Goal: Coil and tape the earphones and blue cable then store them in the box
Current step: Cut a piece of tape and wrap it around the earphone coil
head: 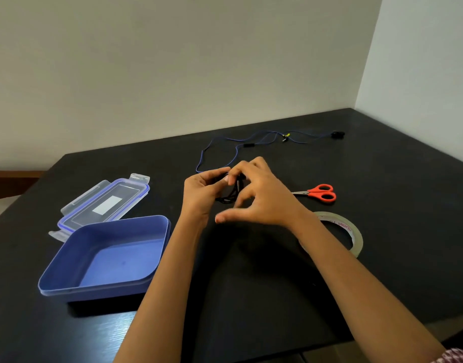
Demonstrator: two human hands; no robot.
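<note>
Both hands meet above the middle of the black table (382, 258). My left hand (201, 192) pinches a small bundle of black earphones (229, 196), whose loops hang down between the palms. My right hand (261, 197) has its fingertips on the top of the same bundle, the other fingers spread. The blue cable (219, 148) lies loose and uncoiled on the table behind the hands, running toward the far right. The blue box (68, 271) stands open and empty at the left. A roll of clear tape (356, 237) lies flat under my right wrist.
The box's clear lid (104, 203) with blue seal lies behind the box. Red-handled scissors (320, 193) lie to the right of the hands. Walls close off the table at the back and right; the table's front edge is near me.
</note>
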